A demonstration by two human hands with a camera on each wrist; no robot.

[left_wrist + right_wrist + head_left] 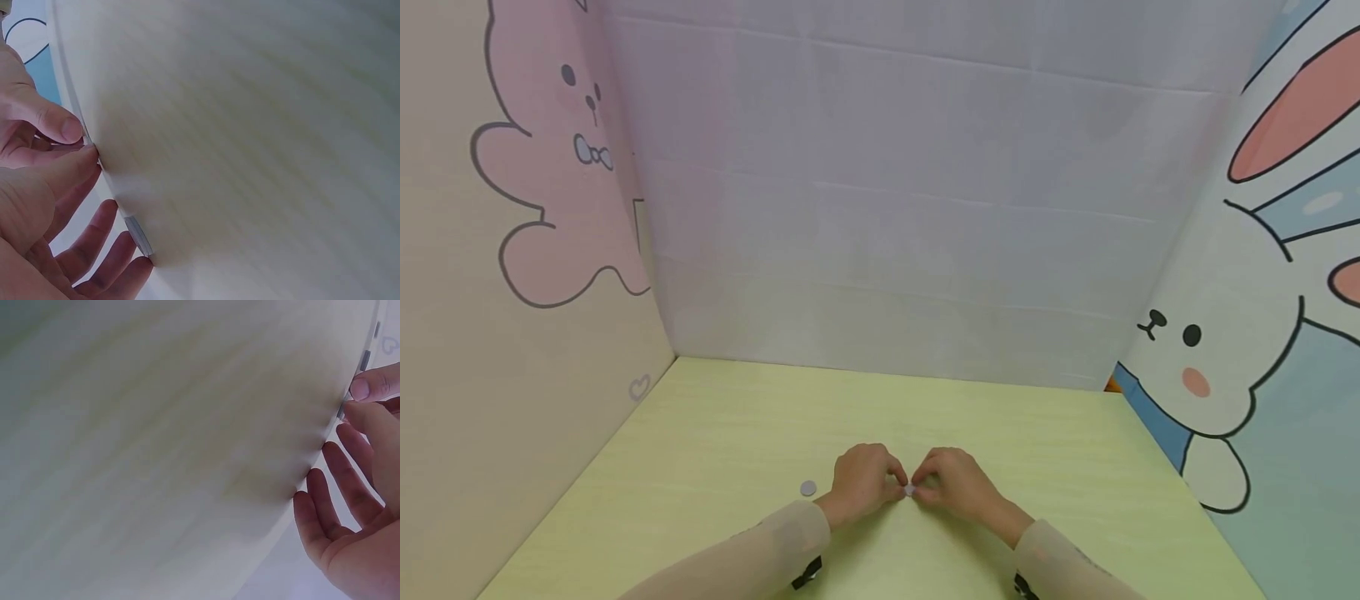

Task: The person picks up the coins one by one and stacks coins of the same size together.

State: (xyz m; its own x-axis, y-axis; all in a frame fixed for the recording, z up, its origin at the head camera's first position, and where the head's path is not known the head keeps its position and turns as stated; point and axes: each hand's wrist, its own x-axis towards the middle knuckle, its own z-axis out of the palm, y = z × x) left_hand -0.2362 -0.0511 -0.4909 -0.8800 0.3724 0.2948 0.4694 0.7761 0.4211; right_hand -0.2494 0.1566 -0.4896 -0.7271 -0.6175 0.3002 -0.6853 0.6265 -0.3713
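Both hands meet low in the head view over the pale yellow tabletop. Between their fingertips is a small grey disc (910, 490), mostly covered by fingers. My left hand (865, 481) pinches its left side, and my right hand (953, 482) pinches the right side. A second grey disc (808, 488) lies flat to the left of the left wrist. In the left wrist view, a grey piece (139, 236) seen edge-on lies by the left hand's outer fingers. In the right wrist view, a sliver of the pinched disc (340, 411) shows at the fingertips.
The yellow tabletop (760, 417) runs back to a creased white sheet (910, 208). Side walls carry a pink cartoon animal (550, 208) on the left and a white rabbit (1232, 350) on the right. Two grey pieces, the nearer one (365, 360), lie past the left thumb.
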